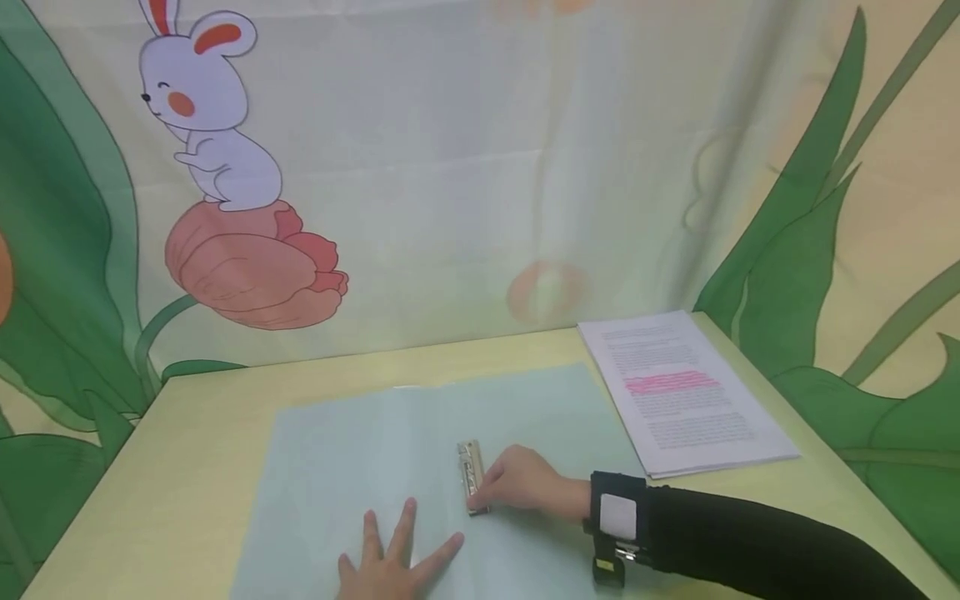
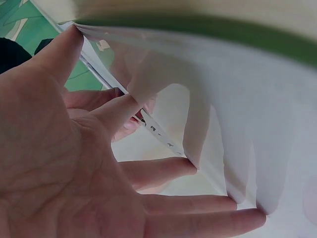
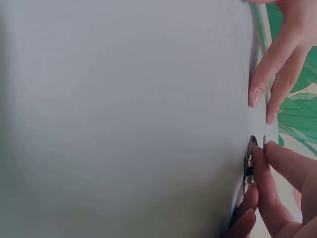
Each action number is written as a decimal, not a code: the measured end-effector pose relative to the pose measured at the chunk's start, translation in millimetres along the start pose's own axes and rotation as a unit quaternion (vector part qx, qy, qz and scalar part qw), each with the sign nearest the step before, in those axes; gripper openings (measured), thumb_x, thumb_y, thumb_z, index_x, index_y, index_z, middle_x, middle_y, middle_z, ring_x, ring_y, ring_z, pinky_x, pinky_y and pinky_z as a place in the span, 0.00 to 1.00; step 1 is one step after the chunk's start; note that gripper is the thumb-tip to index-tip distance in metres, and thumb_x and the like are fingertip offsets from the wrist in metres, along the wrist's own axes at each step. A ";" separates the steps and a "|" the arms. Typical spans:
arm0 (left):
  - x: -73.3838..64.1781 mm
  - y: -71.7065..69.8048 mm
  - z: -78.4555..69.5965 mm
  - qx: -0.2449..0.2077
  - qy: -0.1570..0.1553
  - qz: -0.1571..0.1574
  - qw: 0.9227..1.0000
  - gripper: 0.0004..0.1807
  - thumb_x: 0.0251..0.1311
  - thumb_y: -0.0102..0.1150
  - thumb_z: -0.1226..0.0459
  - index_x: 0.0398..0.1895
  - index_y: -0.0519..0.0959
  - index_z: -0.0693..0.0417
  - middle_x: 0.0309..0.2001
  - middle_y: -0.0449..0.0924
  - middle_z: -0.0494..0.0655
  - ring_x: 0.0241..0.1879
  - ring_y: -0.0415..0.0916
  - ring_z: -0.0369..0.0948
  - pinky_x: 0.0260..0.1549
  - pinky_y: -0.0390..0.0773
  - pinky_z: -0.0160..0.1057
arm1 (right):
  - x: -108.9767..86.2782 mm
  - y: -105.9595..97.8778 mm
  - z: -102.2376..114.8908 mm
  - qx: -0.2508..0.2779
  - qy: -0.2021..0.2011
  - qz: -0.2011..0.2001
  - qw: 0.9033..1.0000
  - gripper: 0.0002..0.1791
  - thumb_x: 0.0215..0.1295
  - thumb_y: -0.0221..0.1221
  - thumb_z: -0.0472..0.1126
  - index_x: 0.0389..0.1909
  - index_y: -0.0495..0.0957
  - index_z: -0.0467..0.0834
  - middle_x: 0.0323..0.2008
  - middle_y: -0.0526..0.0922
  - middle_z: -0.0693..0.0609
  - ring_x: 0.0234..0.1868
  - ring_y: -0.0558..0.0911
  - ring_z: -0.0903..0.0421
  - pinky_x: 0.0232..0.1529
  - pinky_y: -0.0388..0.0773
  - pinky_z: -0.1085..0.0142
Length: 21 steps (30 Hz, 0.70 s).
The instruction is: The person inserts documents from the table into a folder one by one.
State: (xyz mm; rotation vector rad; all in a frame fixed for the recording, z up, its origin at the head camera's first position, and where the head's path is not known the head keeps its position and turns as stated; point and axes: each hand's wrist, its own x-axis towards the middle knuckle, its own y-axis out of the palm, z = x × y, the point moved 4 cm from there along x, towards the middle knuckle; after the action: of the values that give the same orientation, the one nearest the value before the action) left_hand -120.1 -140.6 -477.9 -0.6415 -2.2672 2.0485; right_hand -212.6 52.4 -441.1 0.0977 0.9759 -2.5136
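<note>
One right grip (image 1: 525, 479), nearly closed, on a small silver object (image 1: 470, 467).

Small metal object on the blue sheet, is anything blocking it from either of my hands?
Nothing visible does. Your right hand touches the near end of the metal object. Your left hand is spread on the blue sheet, with only bare sheet between.
</note>
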 end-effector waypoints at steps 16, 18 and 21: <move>-1.5 -0.6 -0.5 0.002 -0.001 -0.006 1.000 0.47 0.45 0.53 0.19 0.73 0.65 0.15 0.77 0.56 0.61 0.68 0.52 0.81 0.46 0.61 0.86 | 0.2 2.7 5.5 -0.047 -0.041 -0.016 0.998 0.11 0.51 0.77 0.44 0.17 0.87 0.48 0.09 0.73 0.62 0.15 0.68 0.64 0.20 0.58 0.71; -2.0 -1.8 -0.6 0.003 0.001 -0.008 1.000 0.48 0.45 0.53 0.19 0.74 0.65 0.15 0.77 0.56 0.62 0.68 0.52 0.81 0.46 0.61 0.85 | 1.2 2.6 5.4 -0.050 -0.041 -0.013 0.998 0.11 0.52 0.77 0.44 0.16 0.87 0.48 0.08 0.72 0.62 0.15 0.67 0.64 0.20 0.58 0.71; -2.1 -2.6 -0.7 0.003 0.002 -0.007 1.000 0.48 0.45 0.53 0.19 0.74 0.64 0.15 0.77 0.56 0.62 0.68 0.52 0.81 0.46 0.61 0.85 | 2.1 1.9 4.4 -0.051 -0.049 -0.012 0.997 0.11 0.52 0.76 0.44 0.16 0.86 0.48 0.08 0.72 0.63 0.15 0.67 0.64 0.20 0.58 0.72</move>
State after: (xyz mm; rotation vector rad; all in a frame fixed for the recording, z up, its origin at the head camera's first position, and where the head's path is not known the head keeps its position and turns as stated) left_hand -118.7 -140.8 -474.8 -0.6281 -2.2557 2.0445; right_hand -213.3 47.5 -439.5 -0.0676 1.0702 -2.4597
